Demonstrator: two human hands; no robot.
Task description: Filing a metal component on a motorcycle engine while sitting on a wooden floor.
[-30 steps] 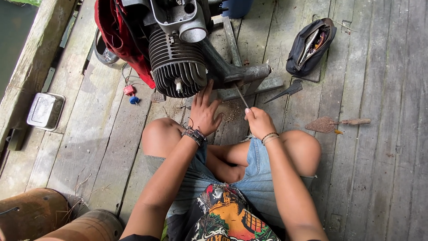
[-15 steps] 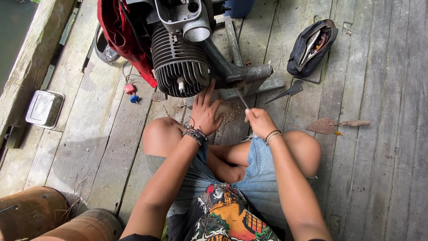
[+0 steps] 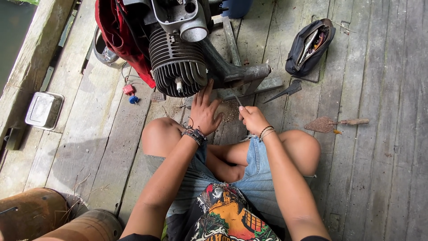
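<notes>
Both hands have barely shifted: left hand [image 3: 205, 111] lies open, fingers spread, just below the finned engine cylinder [image 3: 177, 62]; right hand [image 3: 253, 119] is clenched around a thin metal tool [image 3: 238, 101]. Up-right of it, an open black pouch [image 3: 307, 47] holds tools; far left sits an empty metal tin [image 3: 43, 110].

Engine [image 3: 178, 58] ahead of knees; pouch [image 3: 310, 47] right; tin tray [image 3: 43, 110] left; trowel [image 3: 334, 124] right of hands

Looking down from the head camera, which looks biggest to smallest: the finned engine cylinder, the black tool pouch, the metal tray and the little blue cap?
1. Finned engine cylinder, clearly the largest.
2. Black tool pouch.
3. Metal tray, not far behind the pouch, so that pair is close.
4. Blue cap, by far the smallest.
</notes>
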